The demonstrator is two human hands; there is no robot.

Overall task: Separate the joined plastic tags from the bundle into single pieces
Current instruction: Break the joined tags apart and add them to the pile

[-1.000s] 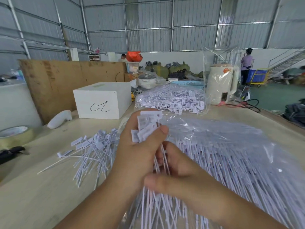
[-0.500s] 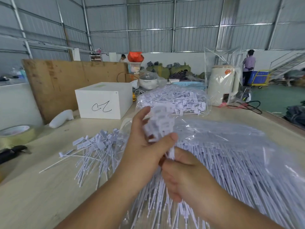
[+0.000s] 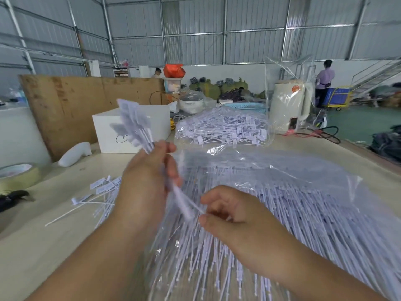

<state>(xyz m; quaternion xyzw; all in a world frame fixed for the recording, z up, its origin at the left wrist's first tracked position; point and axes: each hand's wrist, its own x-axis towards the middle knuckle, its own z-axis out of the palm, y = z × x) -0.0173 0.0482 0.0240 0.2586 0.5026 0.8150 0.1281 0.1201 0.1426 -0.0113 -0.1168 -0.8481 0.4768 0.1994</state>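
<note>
Now the small cluster of joined white plastic tags (image 3: 132,124) has swung up and to the left, gripped by its stems in the left hand (image 3: 147,183), where half a second ago both hands closed on it together; the right hand (image 3: 234,216) pinches the blurred tail ends just below, so a pull-apart looks underway. Beyond the left hand lie loose separated white tags (image 3: 102,194); under the right, the clear plastic bag of tags (image 3: 293,192)

Beige table (image 3: 39,246): loose tags (image 3: 102,192), bagged tags (image 3: 282,203), white box (image 3: 156,124), tape roll (image 3: 18,175).
</note>
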